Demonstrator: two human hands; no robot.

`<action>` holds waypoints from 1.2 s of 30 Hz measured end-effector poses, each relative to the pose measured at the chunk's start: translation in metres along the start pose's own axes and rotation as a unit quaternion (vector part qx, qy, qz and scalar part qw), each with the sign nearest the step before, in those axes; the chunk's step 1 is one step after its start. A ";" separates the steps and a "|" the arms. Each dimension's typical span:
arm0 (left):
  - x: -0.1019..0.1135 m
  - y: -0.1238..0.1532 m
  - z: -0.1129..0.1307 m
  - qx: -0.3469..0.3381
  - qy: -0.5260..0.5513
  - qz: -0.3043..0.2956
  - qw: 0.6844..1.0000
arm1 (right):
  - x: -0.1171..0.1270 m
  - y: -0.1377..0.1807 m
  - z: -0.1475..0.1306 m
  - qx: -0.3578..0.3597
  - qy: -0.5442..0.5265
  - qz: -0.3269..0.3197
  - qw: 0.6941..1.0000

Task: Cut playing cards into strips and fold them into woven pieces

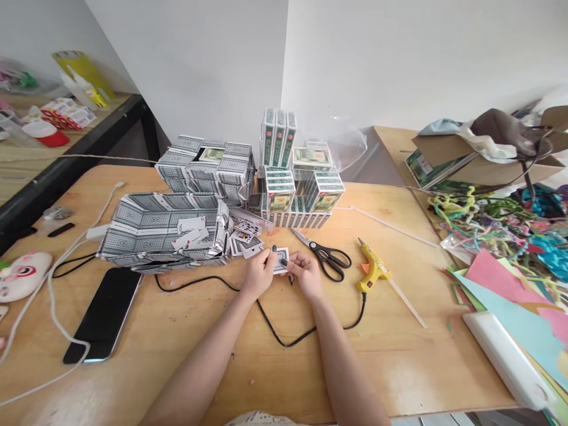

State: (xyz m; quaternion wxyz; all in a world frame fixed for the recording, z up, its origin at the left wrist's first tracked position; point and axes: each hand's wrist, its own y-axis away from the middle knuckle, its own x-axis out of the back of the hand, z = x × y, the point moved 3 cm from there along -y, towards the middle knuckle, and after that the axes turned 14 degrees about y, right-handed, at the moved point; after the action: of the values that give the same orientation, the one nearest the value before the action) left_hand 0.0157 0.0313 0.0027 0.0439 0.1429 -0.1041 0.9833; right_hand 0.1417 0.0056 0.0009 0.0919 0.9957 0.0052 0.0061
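Between my hands is a playing card (pixel 280 258), its patterned back facing up; whether there is more than one card I cannot tell. My left hand (pixel 261 271) pinches its left side and my right hand (pixel 306 273) its right side. Loose playing cards (pixel 247 239) lie just beyond, some face up. Left of them stands an open tray-like box built of playing cards (pixel 146 222), with a few face-up cards (pixel 193 231) inside. Behind it sits a second block covered in cards (pixel 206 165). Black-handled scissors (pixel 331 257) rest right of my right hand.
Boxed card decks (pixel 280 198) are stacked at the back. A yellow glue gun (pixel 373 269) lies right, its black cord (pixel 284 343) crossing before me. A phone (pixel 106 313) and white cable are left. Coloured paper (pixel 501 296), pipe cleaners (pixel 470 207) and a white case (pixel 508 361) fill the right side.
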 end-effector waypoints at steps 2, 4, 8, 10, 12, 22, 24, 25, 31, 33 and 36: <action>0.000 -0.001 -0.003 0.010 -0.003 0.000 1.000 | 0.000 -0.001 -0.002 0.009 -0.003 0.004 1.000; 0.001 -0.002 -0.006 0.019 -0.006 0.008 1.000 | -0.001 -0.001 -0.002 0.011 -0.013 -0.003 1.000; 0.002 -0.001 -0.009 0.023 -0.019 0.015 0.999 | 0.001 -0.003 -0.001 -0.004 -0.025 -0.006 1.000; 0.002 -0.001 -0.008 0.022 -0.024 0.012 0.999 | 0.001 -0.002 -0.001 -0.005 -0.012 -0.007 1.000; 0.001 -0.001 -0.006 0.023 -0.021 0.007 0.999 | 0.000 -0.001 -0.002 0.002 0.002 -0.004 1.000; -0.003 0.005 0.004 0.031 0.079 -0.005 0.996 | 0.001 0.006 -0.008 0.097 0.114 0.191 0.970; -0.004 0.006 0.005 0.041 0.149 -0.040 0.987 | 0.000 0.006 -0.010 0.134 0.132 0.161 0.969; -0.005 0.007 0.006 0.048 0.185 -0.057 0.980 | -0.001 0.006 -0.011 0.144 0.134 0.145 0.970; -0.003 0.005 0.008 0.087 0.328 -0.105 0.935 | 0.001 0.001 -0.005 0.133 0.123 0.095 0.979; -0.002 0.004 0.008 0.098 0.348 -0.114 0.925 | 0.001 0.000 -0.004 0.123 0.110 0.084 0.983; 0.000 0.002 0.008 0.111 0.361 -0.121 0.918 | 0.002 -0.001 -0.003 0.108 0.089 0.063 0.988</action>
State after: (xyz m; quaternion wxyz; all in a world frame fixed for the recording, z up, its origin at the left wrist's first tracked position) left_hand 0.0179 0.0280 0.0102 0.1814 -0.2061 0.0466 0.9604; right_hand 0.1439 0.0071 0.0041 -0.0179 0.9937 -0.0486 0.0995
